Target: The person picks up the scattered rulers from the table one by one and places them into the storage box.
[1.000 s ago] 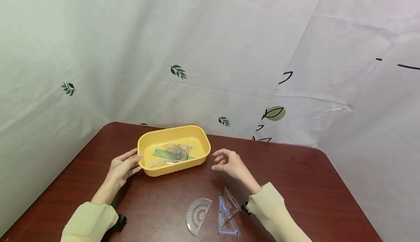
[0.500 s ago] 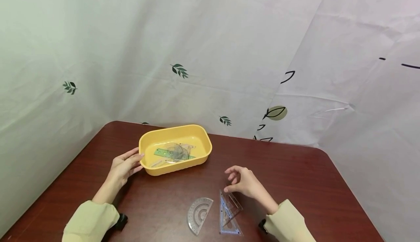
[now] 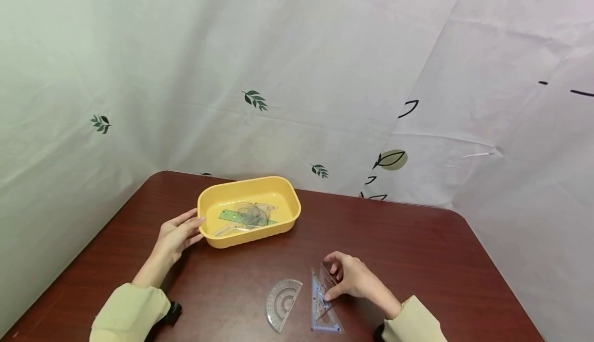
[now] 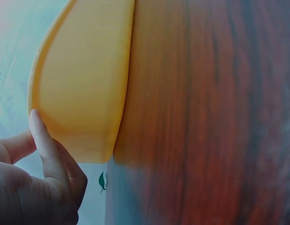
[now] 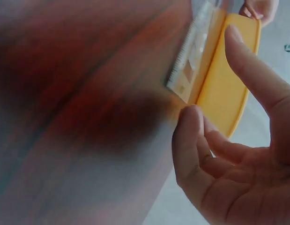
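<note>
left grip (image 3: 176, 236) pinching left end of yellow tray (image 3: 255, 237), right grip (image 3: 356, 279) parted above overlapping clear set squares (image 3: 317, 306) on surface (image 3: 427, 259), contact hard to tell, protractor (image 3: 281, 300) beside, scale markings unreadable

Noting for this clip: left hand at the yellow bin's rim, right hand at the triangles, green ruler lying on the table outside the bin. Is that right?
Not quite: the green ruler lies inside the yellow bin, as the head view shows. The rest stands.
</note>
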`<state>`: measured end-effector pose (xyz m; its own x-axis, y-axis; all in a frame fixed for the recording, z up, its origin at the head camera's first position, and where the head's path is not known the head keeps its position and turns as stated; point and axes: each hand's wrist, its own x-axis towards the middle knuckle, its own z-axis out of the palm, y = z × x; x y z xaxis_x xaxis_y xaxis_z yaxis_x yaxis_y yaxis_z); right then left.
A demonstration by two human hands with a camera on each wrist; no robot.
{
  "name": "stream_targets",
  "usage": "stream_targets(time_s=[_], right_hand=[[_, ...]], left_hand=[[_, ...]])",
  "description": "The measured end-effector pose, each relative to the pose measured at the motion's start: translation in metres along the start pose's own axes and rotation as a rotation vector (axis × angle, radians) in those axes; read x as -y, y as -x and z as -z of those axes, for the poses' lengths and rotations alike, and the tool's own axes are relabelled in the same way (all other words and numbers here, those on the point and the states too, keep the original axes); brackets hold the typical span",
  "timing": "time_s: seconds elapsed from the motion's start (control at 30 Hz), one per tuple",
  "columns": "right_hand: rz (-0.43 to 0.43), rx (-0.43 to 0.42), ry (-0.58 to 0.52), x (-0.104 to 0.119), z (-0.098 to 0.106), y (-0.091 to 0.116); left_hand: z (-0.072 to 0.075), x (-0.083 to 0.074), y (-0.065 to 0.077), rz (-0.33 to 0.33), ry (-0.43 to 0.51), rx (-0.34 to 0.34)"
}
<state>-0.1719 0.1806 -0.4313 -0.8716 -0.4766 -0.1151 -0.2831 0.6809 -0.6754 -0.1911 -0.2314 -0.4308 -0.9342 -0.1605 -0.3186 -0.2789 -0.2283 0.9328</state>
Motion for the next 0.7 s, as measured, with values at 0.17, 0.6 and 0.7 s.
stream_targets(time_s=[0.17, 0.6, 0.7], right_hand=[[0.036, 0.027, 0.017, -0.0029, -0.0029, 0.0008], [0.053, 0.072, 0.113, -0.005, -0.0024, -0.0044], [0.058, 0.065, 0.123, -0.0044, -0.0021, -0.0037]], left_hand=[[-0.0008, -0.0009, 0.0014, 0.001, -0.007, -0.004], [-0.0025, -0.0018, 0.0027, 0.013, -0.012, -0.013], [-0.0023, -0.0017, 0.0022, 0.019, -0.011, -0.013]])
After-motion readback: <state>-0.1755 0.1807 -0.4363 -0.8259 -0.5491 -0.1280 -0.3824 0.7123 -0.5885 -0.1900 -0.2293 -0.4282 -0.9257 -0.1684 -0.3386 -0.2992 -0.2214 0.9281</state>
